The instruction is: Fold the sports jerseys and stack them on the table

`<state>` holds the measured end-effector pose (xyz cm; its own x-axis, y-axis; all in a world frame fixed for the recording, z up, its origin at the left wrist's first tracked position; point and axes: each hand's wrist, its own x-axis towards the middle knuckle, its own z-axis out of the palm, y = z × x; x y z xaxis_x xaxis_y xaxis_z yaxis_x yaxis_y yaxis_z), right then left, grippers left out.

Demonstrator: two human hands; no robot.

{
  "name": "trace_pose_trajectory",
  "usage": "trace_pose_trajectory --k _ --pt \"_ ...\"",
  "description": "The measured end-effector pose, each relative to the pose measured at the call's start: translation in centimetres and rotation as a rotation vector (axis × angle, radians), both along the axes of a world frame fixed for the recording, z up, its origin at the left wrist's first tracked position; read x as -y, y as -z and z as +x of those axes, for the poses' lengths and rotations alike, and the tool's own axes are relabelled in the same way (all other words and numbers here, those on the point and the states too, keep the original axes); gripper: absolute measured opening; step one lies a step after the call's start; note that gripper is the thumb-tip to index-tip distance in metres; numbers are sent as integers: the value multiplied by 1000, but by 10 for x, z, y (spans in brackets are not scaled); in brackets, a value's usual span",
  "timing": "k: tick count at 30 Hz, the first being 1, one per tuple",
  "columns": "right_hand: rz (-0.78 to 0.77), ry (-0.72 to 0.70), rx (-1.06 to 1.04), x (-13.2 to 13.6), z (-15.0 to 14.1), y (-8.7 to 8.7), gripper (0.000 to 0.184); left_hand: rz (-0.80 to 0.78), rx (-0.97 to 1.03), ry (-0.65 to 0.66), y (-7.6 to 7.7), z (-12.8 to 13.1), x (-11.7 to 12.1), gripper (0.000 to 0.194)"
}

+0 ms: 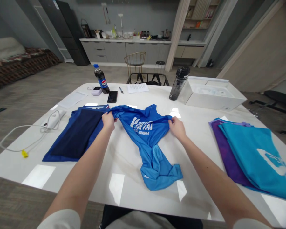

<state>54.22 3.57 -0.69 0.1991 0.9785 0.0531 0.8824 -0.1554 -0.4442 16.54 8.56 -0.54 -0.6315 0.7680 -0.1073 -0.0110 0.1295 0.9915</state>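
Note:
A bright blue T-shirt (146, 136) with white lettering lies crumpled in the middle of the white table (124, 156). My left hand (108, 121) pinches its left shoulder area. My right hand (176, 127) pinches the cloth on the right side. The shirt's upper part is stretched between both hands, and its lower end bunches toward the table's front edge.
Folded dark blue garments (73, 135) lie at the left. A teal shirt (257, 156) on a purple one (225, 152) lies at the right. Behind are a cola bottle (101, 79), phone (112, 96), pen, paper, dark drinking bottle (178, 83), white box (213, 93). A white cable (26, 133) trails at far left.

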Motion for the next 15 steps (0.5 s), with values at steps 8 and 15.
trace_pose_trajectory --k 8,15 --pt "-105 374 25 34 118 14 36 -7 -928 -9 10 18 32 42" --pt "69 -124 141 9 75 16 60 -83 -1339 815 20 74 28 38"
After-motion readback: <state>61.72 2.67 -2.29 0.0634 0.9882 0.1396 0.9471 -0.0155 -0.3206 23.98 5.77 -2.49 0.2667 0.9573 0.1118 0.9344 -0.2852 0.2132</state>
